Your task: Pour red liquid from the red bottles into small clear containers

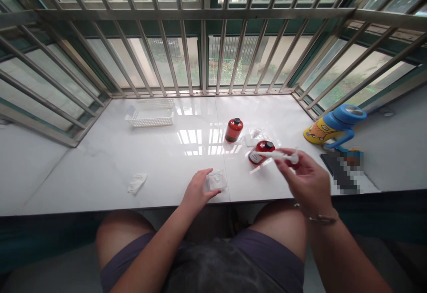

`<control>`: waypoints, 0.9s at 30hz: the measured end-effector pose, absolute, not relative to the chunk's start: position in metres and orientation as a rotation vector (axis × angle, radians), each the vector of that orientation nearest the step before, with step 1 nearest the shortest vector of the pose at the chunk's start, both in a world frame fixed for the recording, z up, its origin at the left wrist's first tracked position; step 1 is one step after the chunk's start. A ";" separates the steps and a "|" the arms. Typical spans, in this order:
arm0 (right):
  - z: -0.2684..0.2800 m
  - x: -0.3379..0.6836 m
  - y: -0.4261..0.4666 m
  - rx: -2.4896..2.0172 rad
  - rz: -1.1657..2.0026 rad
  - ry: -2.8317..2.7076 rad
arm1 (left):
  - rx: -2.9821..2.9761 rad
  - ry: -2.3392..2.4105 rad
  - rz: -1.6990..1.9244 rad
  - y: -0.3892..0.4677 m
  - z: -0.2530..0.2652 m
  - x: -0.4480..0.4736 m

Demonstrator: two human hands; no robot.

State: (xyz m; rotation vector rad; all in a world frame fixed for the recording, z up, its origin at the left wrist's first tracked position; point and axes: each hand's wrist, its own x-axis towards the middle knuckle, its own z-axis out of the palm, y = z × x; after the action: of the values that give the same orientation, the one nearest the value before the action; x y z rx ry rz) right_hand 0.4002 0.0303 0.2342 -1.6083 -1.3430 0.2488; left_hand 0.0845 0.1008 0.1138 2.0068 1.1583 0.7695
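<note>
My left hand (196, 191) is at the table's front edge, its thumb and fingers around the sides of a small clear square box (218, 183). A round shape shows in the middle of the box. Held up in my right hand (308, 179) is a slim white syringe (278, 154), its narrow tip pointing left. Behind that tip stands a red bottle with a black cap and a label (256, 156), partly covered by the syringe. Another red bottle (234, 129) with a black cap is farther back. Whether the syringe holds anything I cannot tell.
A clear plastic packet (255, 136) lies behind the labelled bottle. At right are a blue and yellow flask (322, 129) and a dark flat object (338, 170), partly blurred out. A white basket (151, 119) and a crumpled tissue (137, 183) are at left. Metal window bars (203, 62) rise behind.
</note>
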 end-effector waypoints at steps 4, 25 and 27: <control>0.223 0.339 0.020 -1.545 0.480 -1.446 | 2.041 1.173 0.747 0.100 0.114 0.085; 0.170 0.280 0.048 -1.536 0.507 -1.665 | 2.087 1.140 0.782 0.099 0.107 0.086; 0.162 0.278 0.046 -1.534 0.499 -1.646 | 2.080 1.135 0.792 0.099 0.107 0.086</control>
State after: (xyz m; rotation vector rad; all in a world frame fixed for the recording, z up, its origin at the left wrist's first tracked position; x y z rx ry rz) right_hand 0.2782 0.0465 0.1615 -1.5342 -1.6455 0.4985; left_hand 0.0862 0.0986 0.1072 2.0795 1.1353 0.7923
